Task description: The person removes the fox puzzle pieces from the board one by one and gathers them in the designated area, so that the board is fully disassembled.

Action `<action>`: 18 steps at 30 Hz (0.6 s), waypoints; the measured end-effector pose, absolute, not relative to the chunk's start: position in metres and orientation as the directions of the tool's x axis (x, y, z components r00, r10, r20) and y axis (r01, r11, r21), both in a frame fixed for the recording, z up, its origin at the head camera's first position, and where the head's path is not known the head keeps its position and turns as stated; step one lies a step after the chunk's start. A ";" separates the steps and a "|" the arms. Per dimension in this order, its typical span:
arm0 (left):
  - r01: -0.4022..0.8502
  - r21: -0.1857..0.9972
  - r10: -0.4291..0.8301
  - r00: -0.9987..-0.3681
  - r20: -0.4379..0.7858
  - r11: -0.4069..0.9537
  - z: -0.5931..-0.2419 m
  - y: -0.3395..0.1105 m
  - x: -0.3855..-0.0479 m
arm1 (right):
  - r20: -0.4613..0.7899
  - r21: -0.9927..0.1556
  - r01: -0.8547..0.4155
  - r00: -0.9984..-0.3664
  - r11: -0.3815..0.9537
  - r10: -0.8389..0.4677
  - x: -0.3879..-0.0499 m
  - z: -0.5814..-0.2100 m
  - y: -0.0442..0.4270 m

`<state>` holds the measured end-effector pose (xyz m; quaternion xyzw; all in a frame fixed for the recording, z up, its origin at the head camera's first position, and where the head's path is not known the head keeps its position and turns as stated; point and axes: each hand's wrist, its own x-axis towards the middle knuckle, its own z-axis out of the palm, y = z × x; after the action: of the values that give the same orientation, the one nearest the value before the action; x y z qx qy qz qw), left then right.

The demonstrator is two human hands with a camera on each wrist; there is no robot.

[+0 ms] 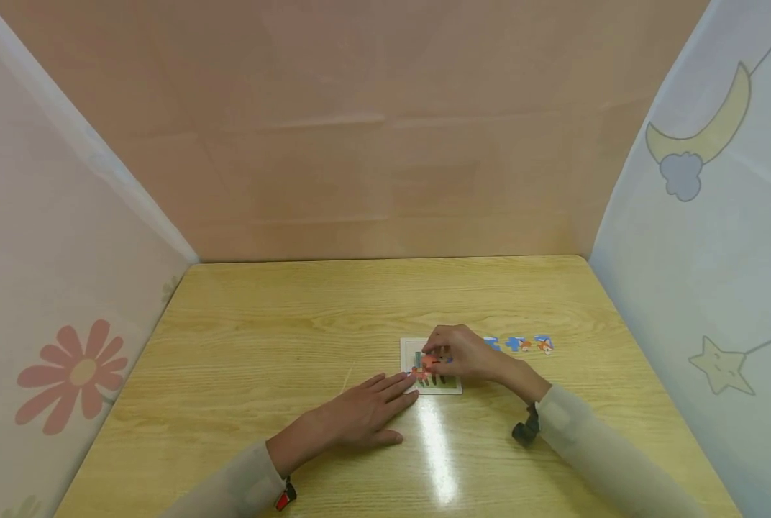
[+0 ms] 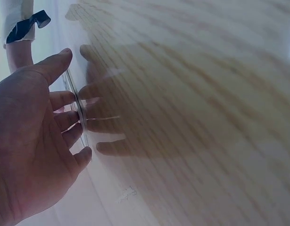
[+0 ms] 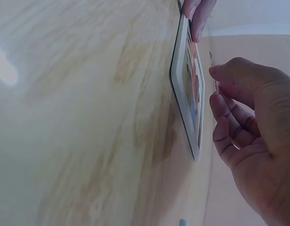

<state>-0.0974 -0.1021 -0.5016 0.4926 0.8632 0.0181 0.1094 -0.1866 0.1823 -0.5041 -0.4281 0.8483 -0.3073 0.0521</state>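
A small jigsaw puzzle board (image 1: 405, 352) with a pale rim lies on the table, with orange and green picture parts inside. My left hand (image 1: 367, 413) rests flat, its fingertips on the board's left side; in the left wrist view, the hand (image 2: 31, 132) has its fingers stretched toward the board's edge. My right hand (image 1: 464, 352) is over the board's right part and pinches an orange puzzle piece (image 1: 429, 361) between thumb and fingers. From the right wrist view, the piece (image 3: 217, 87) shows only as a thin edge, above the board (image 3: 178, 70) and apart from it.
Several loose puzzle pieces (image 1: 519, 344) in blue and orange lie in a row right of the board. The wooden table (image 1: 262, 324) is bordered by a plain back curtain (image 1: 385, 144) and patterned side curtains (image 1: 703, 273).
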 end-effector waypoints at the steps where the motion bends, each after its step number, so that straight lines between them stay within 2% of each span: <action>1: 0.846 0.140 0.854 -0.491 -0.171 0.514 -0.502 -0.102 -0.097 | 0.174 -0.560 -0.696 -0.629 0.449 -0.758 -0.186 -0.503 0.184; 9: 0.848 0.145 0.857 -0.488 -0.164 0.511 -0.503 -0.103 -0.098 | 0.168 -0.540 -0.692 -0.647 0.480 -0.744 -0.184 -0.502 0.198; 18: 0.853 0.150 0.866 -0.484 -0.131 0.499 -0.507 -0.105 -0.097 | 0.208 -0.515 -0.719 -0.634 0.468 -0.745 -0.177 -0.501 0.213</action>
<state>-0.0967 -0.1046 -0.5070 0.4993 0.8606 0.0323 0.0946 -0.1767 0.2133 -0.5014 -0.4274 0.8563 -0.2891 0.0229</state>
